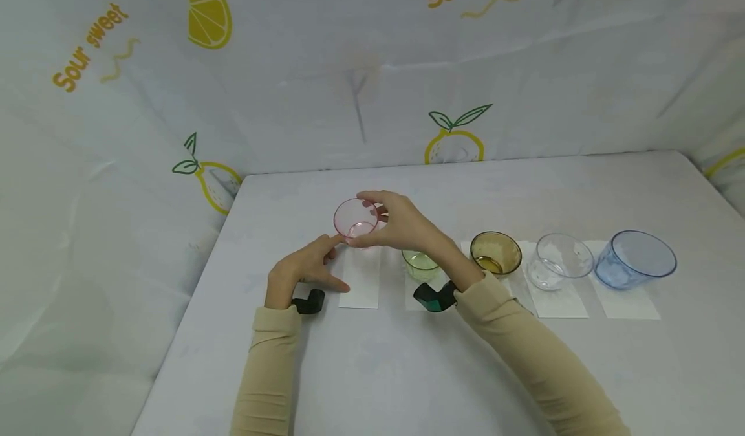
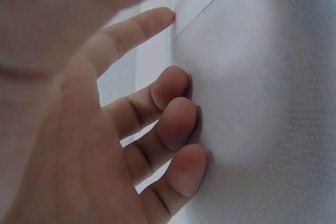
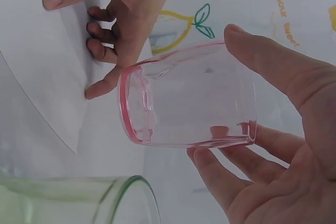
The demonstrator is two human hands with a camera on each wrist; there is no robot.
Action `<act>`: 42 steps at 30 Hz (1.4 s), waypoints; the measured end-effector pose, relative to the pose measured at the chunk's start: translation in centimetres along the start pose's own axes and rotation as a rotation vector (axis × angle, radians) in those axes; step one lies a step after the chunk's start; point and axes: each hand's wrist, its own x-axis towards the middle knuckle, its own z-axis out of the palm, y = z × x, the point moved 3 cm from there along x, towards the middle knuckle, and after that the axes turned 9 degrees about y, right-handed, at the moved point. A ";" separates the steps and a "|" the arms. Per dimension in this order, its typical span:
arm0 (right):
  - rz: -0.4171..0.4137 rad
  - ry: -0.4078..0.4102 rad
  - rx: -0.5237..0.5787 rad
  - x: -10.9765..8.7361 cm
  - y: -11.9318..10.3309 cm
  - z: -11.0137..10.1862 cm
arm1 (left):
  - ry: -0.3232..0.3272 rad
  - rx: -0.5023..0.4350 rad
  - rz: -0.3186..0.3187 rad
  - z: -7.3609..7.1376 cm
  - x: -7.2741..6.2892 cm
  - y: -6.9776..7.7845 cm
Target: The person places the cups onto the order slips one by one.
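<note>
My right hand point(image 1: 401, 224) grips a clear pink-tinted glass point(image 3: 189, 98) between thumb and fingers, near its rim. In the right wrist view the base of the glass points toward the table, above the sheet of paper. My left hand point(image 1: 305, 264) rests beside the leftmost white paper point(image 1: 361, 284), fingertips on the tabletop. Its index finger reaches to the paper's far end and its thumb lies near the left edge. In the left wrist view the fingers point(image 2: 178, 124) are spread and hold nothing. A green glass point(image 1: 420, 264) stands just right of this, partly hidden by my right arm.
Farther right stand an amber glass point(image 1: 496, 253), a clear glass point(image 1: 561, 261) and a blue glass point(image 1: 634, 260), each at a white paper strip. A lemon-printed white curtain point(image 1: 302, 112) hangs behind the white table point(image 1: 372, 365) and down its left side.
</note>
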 end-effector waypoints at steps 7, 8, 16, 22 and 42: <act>-0.014 -0.011 0.034 -1.2 -0.6 0.5 | 0.015 -0.040 -0.015 0.1 0.2 -0.1; -0.014 -0.013 0.041 -1.4 -0.7 0.5 | 0.019 -0.041 -0.020 0.1 0.2 -0.2; -0.017 -0.021 0.051 -2.1 -0.3 1.1 | 0.033 -0.039 -0.049 0.2 0.0 -0.3; -0.023 -0.028 0.018 -2.4 0.0 1.7 | 0.037 -0.046 -0.031 0.1 0.0 -0.3; -0.007 -0.097 -0.090 -2.6 0.7 2.8 | 0.018 -0.055 0.015 0.1 0.0 -0.1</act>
